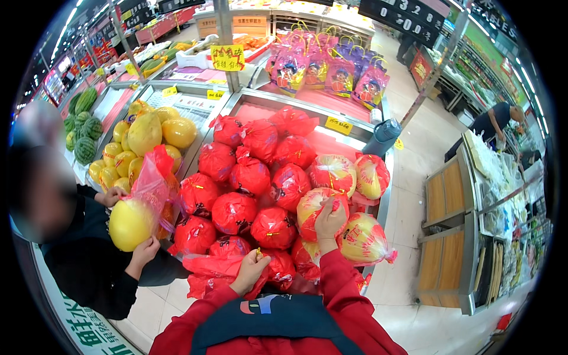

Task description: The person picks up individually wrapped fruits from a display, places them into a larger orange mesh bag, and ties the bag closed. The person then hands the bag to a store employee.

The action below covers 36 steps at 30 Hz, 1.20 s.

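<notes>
My left hand [250,271] pinches a small gold twist tie [259,252] at the near side of the fruit pile. Beneath it lie loose red plastic bags [213,266]. My right hand [330,221] is closed on the wrapping of a bagged pomelo [309,211], printed red over yellow. Just right of that hand lies another pomelo in a red-printed clear bag [361,239]. Several round fruits in red wrapping [234,213], some with gold ties, fill the middle of the display bin.
At left a person [88,248] holds an unwrapped yellow pomelo [131,224] and a pink bag [153,177]. A dark bottle [381,137] stands on the bin's right rim beside a metal post [437,66]. Gift bags [317,66] line the back; yellow pomelos [144,133] are heaped left.
</notes>
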### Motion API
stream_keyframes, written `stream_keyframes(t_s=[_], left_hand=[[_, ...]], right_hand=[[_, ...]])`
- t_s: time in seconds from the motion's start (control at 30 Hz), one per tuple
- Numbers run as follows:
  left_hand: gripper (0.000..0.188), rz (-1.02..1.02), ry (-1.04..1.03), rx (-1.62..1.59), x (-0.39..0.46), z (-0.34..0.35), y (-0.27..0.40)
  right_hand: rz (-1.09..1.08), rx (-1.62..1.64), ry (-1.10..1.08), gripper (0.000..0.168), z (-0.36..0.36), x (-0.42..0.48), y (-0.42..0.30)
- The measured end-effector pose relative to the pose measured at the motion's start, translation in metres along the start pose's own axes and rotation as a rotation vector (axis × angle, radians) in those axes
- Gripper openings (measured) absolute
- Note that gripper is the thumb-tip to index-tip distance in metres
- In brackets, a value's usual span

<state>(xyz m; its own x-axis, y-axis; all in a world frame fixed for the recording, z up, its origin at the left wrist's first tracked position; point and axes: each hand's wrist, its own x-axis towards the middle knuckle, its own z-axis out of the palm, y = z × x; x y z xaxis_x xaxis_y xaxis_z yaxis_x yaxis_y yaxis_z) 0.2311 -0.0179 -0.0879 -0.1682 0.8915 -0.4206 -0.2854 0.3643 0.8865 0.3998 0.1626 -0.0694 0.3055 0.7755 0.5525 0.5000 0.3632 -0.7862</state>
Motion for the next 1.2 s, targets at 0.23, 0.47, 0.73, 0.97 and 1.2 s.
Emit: stream_keyframes(t_s=[0.23,0.47,0.73,0.97,1.2], left_hand=[[0.018,0.017,-0.017,-0.003,-0.001,0.006,0.0],[0.02,0.154,-0.011,0.077,-0.006,0.002,0.017],[0.024,0.388,-0.298,-0.23,-0.062,-0.018,0.135],[0.018,0.212,-0.203,-1.054,-0.09,-0.04,0.23],[0.007,0.341,-0.446,-1.127,-0.057,-0.075,0.219]], right_hand=[[-0.277,-0.213,0.015,0.015,0.005,-0.018,0.026],[0.03,-0.206,-0.11,0.023,-0.011,-0.029,0.014],[0.018,0.471,-0.639,0.053,-0.077,-0.027,-0.111],[0.742,0.804,-0.927,0.067,-0.049,-0.084,-0.079],[1.155,1.259,-0.916,0.05,-0.06,-0.105,-0.115]])
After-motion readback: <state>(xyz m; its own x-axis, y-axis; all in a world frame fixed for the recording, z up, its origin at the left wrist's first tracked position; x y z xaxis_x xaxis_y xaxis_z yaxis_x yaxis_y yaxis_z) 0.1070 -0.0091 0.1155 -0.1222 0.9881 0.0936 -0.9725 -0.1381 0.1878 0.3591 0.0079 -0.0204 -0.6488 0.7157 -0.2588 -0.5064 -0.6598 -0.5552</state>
